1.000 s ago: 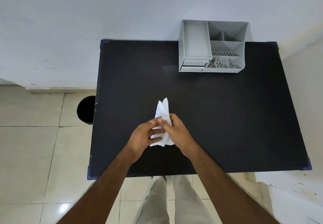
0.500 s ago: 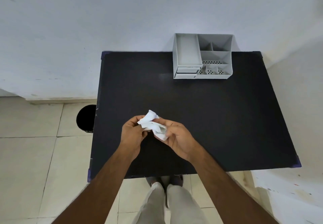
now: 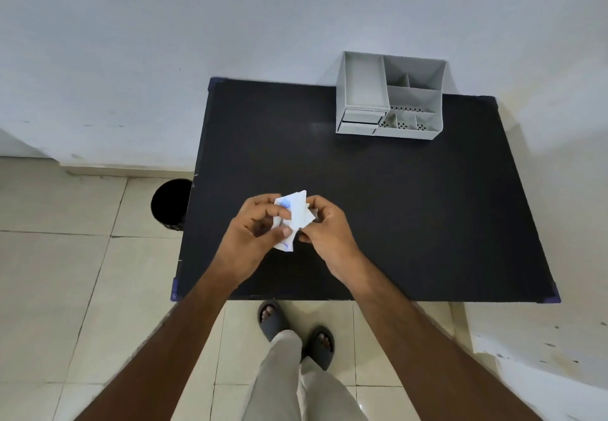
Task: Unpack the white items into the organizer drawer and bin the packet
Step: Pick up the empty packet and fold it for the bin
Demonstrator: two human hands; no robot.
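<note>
A crumpled white packet [image 3: 294, 218] with blue print is held above the near part of the black table [image 3: 394, 207]. My left hand [image 3: 253, 239] pinches its left side and my right hand [image 3: 329, 233] grips its right side. Whether anything is inside the packet is hidden. The grey desk organizer [image 3: 390, 96] stands at the table's far edge against the wall; its two small drawers [image 3: 362, 121] at the front left look pushed in. A black round bin [image 3: 171, 203] stands on the floor just left of the table.
A white wall runs behind the table. The floor is pale tile, and my legs and dark sandals [image 3: 296, 332] stand at the table's near edge. A white paint-flecked surface [image 3: 543, 348] sits at the lower right.
The flat upright packet has been crushed and folded between both hands. The camera has pulled back and tilted, so my feet now show.
</note>
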